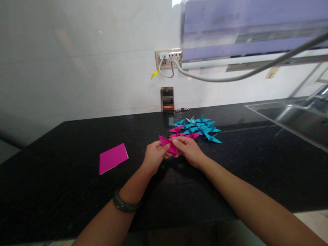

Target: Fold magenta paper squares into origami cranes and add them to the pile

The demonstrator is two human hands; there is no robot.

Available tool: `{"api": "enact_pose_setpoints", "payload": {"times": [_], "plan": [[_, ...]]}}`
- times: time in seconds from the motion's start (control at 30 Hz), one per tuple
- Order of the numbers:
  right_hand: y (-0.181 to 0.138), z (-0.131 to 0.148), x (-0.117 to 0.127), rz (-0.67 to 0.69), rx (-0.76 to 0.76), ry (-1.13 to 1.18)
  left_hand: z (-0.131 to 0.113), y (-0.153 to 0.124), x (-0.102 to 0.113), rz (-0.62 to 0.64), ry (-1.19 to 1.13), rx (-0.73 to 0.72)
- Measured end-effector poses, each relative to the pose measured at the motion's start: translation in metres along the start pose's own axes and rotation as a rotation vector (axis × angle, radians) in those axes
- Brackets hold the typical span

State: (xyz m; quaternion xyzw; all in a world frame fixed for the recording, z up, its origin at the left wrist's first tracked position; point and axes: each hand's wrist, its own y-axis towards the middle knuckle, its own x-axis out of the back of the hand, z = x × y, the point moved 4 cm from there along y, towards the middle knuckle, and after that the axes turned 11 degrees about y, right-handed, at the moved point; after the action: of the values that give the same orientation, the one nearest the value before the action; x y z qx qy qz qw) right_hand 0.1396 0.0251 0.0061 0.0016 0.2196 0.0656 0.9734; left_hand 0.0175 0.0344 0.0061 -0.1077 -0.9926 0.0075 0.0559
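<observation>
My left hand (154, 156) and my right hand (188, 150) meet over the black counter (64, 191), both pinched on a partly folded magenta paper (167, 143). Its pointed corner sticks out to the upper left, above my left thumb. Just behind my hands lies a cluster of finished paper cranes, several teal ones (202, 128) and a few magenta ones (179, 131). A flat stack of magenta square paper (112, 158) lies on the counter to the left of my left hand.
A steel sink (294, 116) is set into the counter at the right. On the white wall behind are a power socket with a plug and grey cable (167, 58) and a small dark device (167, 99) leaning against the wall.
</observation>
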Motion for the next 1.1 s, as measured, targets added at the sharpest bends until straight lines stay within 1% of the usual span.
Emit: {"api": "enact_pose_setpoints", "payload": {"times": [0.1,0.17,0.23,0.33,0.4,0.47,0.57,0.67,0.73,0.77,0.87,0.97,1.1], "plan": [[0.001,0.001,0.002,-0.067,0.114,-0.247,0.0,0.0,-0.001,-0.03,-0.017,0.006],[0.0,0.003,0.003,-0.141,0.223,-0.417,0.0,-0.001,-0.003,-0.023,0.019,-0.012],[-0.001,0.006,0.003,-0.203,0.293,-0.542,-0.001,-0.001,-0.005,-0.014,0.067,-0.033],[-0.004,0.01,0.002,-0.259,0.305,-0.651,0.0,-0.001,-0.005,-0.018,0.126,-0.069],[-0.006,0.013,0.001,-0.277,0.306,-0.707,0.002,-0.001,-0.004,-0.026,0.188,-0.121],[-0.007,0.015,0.001,-0.287,0.328,-0.772,0.001,-0.002,-0.002,-0.045,0.307,-0.212],[-0.008,0.017,0.001,-0.297,0.367,-0.853,-0.005,-0.006,0.001,-0.119,0.523,-0.349],[-0.008,0.017,0.002,-0.295,0.403,-0.913,-0.012,-0.01,0.0,-0.155,0.658,-0.42],[-0.008,0.016,0.001,-0.273,0.415,-0.921,-0.014,-0.01,0.0,-0.164,0.67,-0.41],[-0.008,0.016,0.0,-0.258,0.413,-0.912,-0.013,-0.01,0.0,-0.166,0.641,-0.39],[-0.007,0.015,-0.001,-0.227,0.354,-0.858,-0.006,-0.005,0.002,-0.158,0.476,-0.304],[-0.005,0.013,0.0,-0.239,0.277,-0.827,0.002,-0.001,0.002,-0.146,0.413,-0.253],[-0.005,0.011,0.0,-0.255,0.275,-0.818,0.005,0.0,0.001,-0.125,0.391,-0.222]]}}
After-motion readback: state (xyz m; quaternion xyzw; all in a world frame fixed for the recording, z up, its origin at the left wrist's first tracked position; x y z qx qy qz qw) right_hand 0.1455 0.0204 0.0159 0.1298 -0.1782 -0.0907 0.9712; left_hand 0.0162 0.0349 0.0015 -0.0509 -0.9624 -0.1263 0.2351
